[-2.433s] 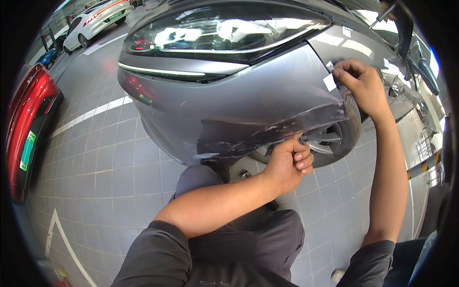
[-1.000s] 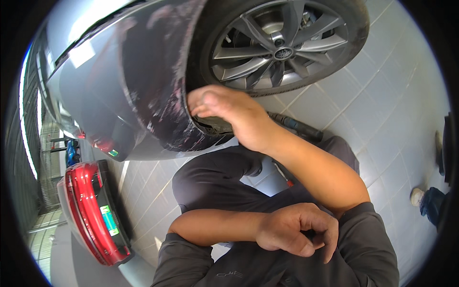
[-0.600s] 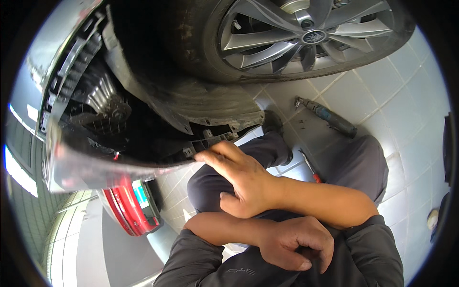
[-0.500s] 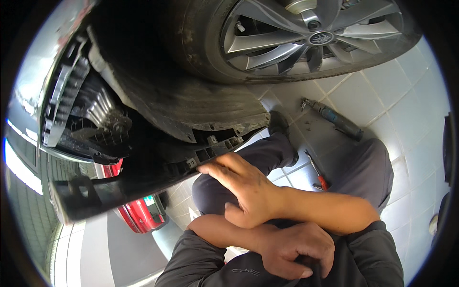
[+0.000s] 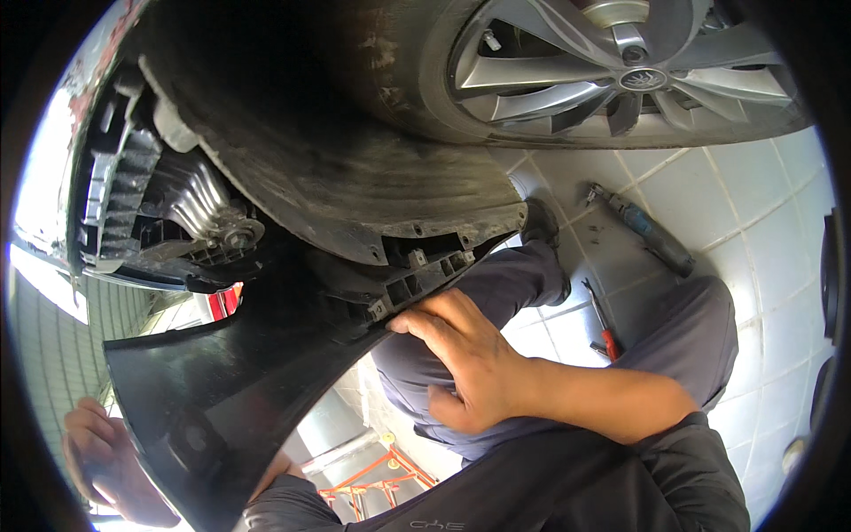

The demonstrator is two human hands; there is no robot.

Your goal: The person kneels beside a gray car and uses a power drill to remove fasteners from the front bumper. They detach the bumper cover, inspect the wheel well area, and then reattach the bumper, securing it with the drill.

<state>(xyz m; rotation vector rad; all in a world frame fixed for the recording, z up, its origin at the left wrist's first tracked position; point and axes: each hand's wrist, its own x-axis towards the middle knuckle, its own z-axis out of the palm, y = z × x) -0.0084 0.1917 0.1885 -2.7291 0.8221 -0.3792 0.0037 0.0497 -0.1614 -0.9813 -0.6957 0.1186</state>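
Note:
A loose black bumper (image 5: 239, 390) slants from beside the wheel arch down to the lower left. My right hand (image 5: 474, 359) has its fingers bent onto the bumper's edge near the row of clip slots, with its thumb standing off. At the far left, past the bumper's corner, my left hand (image 5: 111, 465) shows with loosely bent fingers and no object visible in it. The bumper hides most of my left forearm. Above the bumper lie the exposed headlight housing (image 5: 199, 208) and the grey wheel arch liner (image 5: 399, 195).
A car wheel (image 5: 638, 80) fills the top right. On the floor tiles lie a teal and black cordless ratchet (image 5: 643, 226) and a red-handled pry tool (image 5: 607, 328). My dark-trousered knee (image 5: 687, 328) is beside them. An orange frame (image 5: 381, 474) stands below the bumper.
My left hand has left its place across my right forearm and gone to the far left, beyond the bumper. The bumper has tilted, showing more black surface. My right hand stays at its edge.

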